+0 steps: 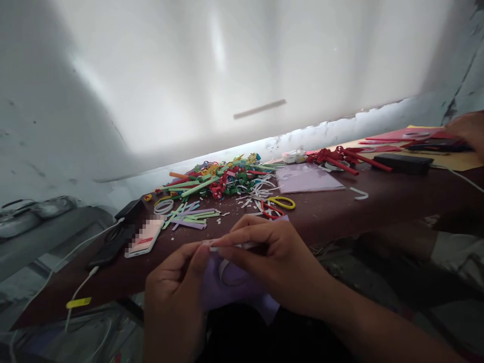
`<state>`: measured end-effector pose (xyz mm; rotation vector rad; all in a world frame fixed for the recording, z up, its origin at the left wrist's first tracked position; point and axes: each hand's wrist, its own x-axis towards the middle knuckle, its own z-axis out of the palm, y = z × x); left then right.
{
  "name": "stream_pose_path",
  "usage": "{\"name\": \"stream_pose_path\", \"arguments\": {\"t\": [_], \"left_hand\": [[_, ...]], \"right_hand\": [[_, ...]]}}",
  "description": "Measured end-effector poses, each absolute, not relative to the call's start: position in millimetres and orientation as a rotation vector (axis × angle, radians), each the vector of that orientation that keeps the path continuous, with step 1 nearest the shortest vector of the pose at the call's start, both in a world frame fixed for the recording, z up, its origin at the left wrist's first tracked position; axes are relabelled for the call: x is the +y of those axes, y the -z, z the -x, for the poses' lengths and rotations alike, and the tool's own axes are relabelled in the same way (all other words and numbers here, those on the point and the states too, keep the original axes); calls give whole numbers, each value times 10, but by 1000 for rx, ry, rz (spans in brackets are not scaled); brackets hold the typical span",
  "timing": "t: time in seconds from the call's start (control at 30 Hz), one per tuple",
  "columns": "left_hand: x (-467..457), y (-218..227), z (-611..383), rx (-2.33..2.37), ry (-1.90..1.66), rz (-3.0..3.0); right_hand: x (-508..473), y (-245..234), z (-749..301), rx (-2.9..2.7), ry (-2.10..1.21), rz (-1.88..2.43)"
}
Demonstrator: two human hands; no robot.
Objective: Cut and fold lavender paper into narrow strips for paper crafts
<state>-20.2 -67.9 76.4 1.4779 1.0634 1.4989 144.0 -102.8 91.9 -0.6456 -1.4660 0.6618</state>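
Observation:
My left hand (172, 287) pinches the top edge of a sheet of purple paper (214, 290) just above my lap. Thumb and forefinger of my right hand (280, 257) are closed on a narrow white strip of tape (215, 249) along that same edge, with the fingertips of both hands almost touching. A pale ring, which looks like a tape roll (223, 276), hangs in front of the paper below my right fingers, partly hidden by them. Beyond my right hand, scissors (283, 202) with yellow and red handles lie on the dark red table (313, 214).
Behind the scissors is a heap of coloured paper strips (215, 179). Nearby lie a purple sheet in plastic (308, 178), red paper flowers (333, 157), a tape roll (164, 206) and a phone (145, 237). Cables cross the left edge. Another person's hand (469, 128) is at far right.

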Motion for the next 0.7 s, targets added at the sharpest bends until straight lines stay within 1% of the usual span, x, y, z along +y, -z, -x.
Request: {"name": "stream_pose_path", "arguments": {"t": [0.13,0.27,0.7], "left_hand": [[-770,-749,226,994,-1351,-1376],[-795,-754,229,942,-1310,-1342],[-926,-779,170,850,-1311,-1249]], "right_hand": [[-934,-912,-1443,-1411,-776,660],[-986,-923,-1420,-1305,-917,644],[-1053,-958,-1356,-1199,-976,654]]}}
